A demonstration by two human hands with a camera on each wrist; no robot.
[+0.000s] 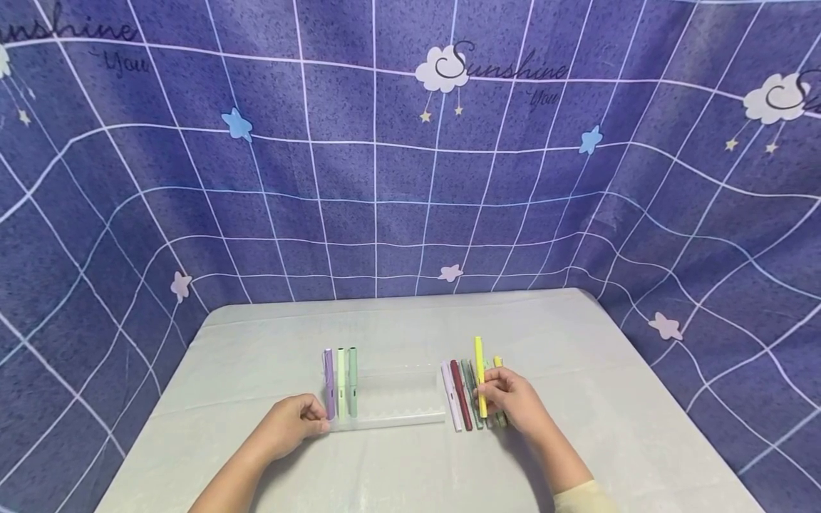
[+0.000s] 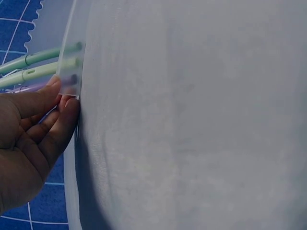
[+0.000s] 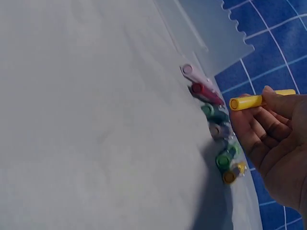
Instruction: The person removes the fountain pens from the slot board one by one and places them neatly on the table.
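My left hand pinches the near left corner of a clear plastic pen tray, thumb on one side and fingers on the other in the left wrist view. Side by side at the tray's left end lie a purple pen, a pale green pen and a green pen. Between thumb and fingers, my right hand holds a yellow pen above the table. Beneath it is a row of pens, partly hidden by the hand, with a lavender pen and a dark red pen at one end.
Farther along that row show dark green pens and another yellow pen. A pale cloth covers the table. Blue grid-patterned curtain surrounds the back and sides.
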